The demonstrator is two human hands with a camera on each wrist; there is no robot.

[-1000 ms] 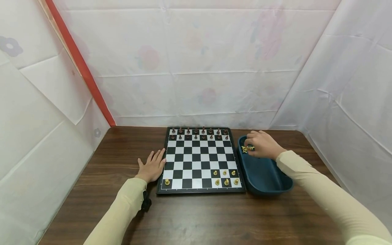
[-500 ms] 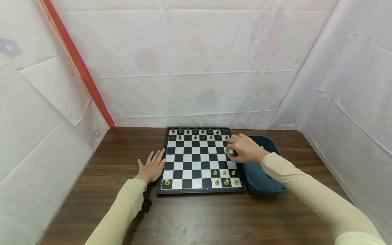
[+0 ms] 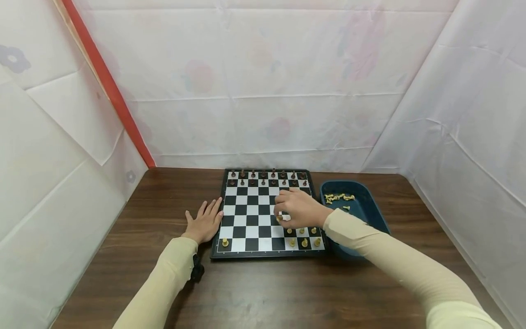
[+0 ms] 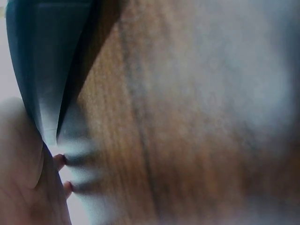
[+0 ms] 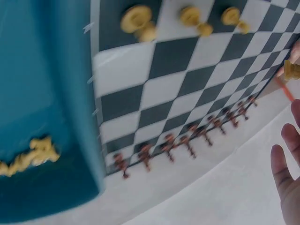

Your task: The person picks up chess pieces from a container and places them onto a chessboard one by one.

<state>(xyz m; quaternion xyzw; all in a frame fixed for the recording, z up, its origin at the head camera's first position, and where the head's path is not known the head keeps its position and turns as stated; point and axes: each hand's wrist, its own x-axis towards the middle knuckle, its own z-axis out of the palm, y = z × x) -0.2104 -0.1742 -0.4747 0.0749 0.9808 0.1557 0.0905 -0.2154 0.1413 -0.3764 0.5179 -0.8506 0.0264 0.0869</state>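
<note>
White patterned sheeting (image 3: 255,82) walls in a wooden tabletop (image 3: 296,297), where a chessboard (image 3: 252,208) lies just right of the left hand (image 3: 204,223), spread at its edge. The right hand (image 3: 299,208) pinches a yellow piece (image 3: 279,218) over the squares; its type is hard to tell. Beyond that hand stand dark red pieces (image 3: 263,175); to its right, a blue tray (image 3: 363,212) holds loose yellow pieces (image 3: 337,197). The step in hand seems to be carrying one piece across; the next move probably calls for lowering it upright, clear of the standing yellow pieces (image 3: 304,242) nearer the person.
</note>
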